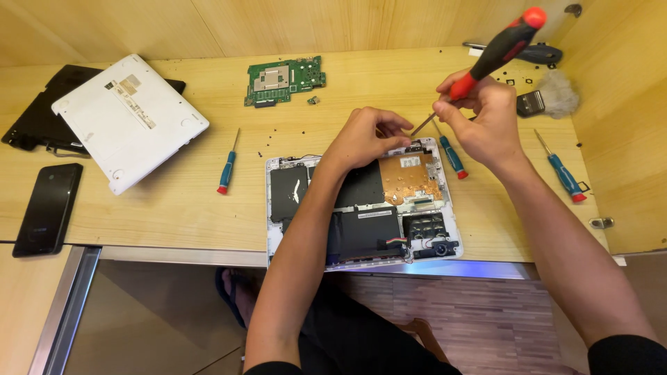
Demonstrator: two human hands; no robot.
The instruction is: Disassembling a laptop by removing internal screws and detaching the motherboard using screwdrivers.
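Wooden desk (174,208) carries the opened white laptop base (363,208) in front of you, near the front edge. Your right hand (483,118) is closed around the red and black screwdriver (486,59), with its metal tip pointing down to the back edge of the base. Your left hand (368,139) rests on the base, fingers curled just beside the tip; I cannot tell if it pinches something. I judge the disassembly is well advanced: the white bottom cover (128,121) is already off and lies to the left, and the green circuit board (285,80) lies apart behind. The black battery (368,232) and copper-coloured plate (410,177) are not yet removed. Three blue screwdrivers (227,167) lie around.
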